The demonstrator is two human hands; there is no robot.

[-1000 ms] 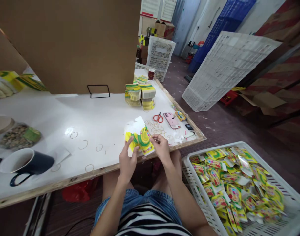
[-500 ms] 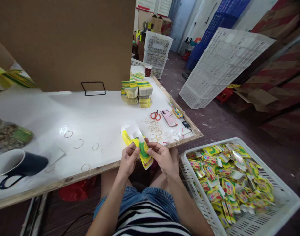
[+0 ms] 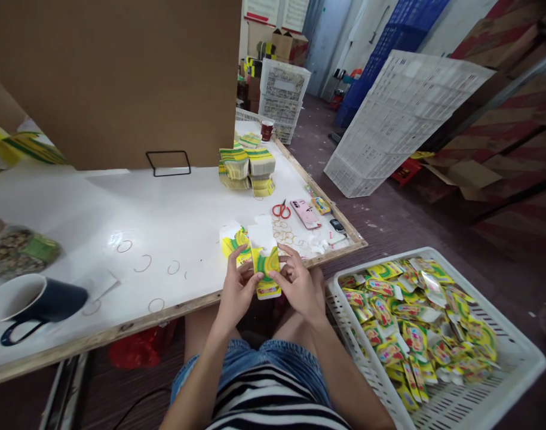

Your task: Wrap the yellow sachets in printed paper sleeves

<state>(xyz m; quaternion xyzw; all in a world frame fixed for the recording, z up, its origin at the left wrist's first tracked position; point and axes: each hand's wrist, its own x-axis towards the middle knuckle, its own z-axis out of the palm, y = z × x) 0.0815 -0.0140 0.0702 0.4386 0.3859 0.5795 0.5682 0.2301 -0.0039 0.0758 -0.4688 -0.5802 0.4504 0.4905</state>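
Observation:
Just past the table's front edge, a small yellow-and-green carton with a white flap stands between my two hands. My left hand pinches its left side with the thumb on the printed face. On the right side, my right hand grips it with thumb and fingers. Behind my left fingers is more yellow-and-green printed card with a white part; whether those fingers also hold it, I cannot tell. Bundled stacks of similar flat cartons stand farther back on the white table.
Right of my legs sits a white crate full of cartons. Scissors, a pink phone and rubber bands lie at the table's right. A dark mug and a jar stand left. A brown board rises behind.
The carton between my hands has turned from slanted to nearly upright, its white flap now pointing away from me. More printed card now shows behind my left fingers.

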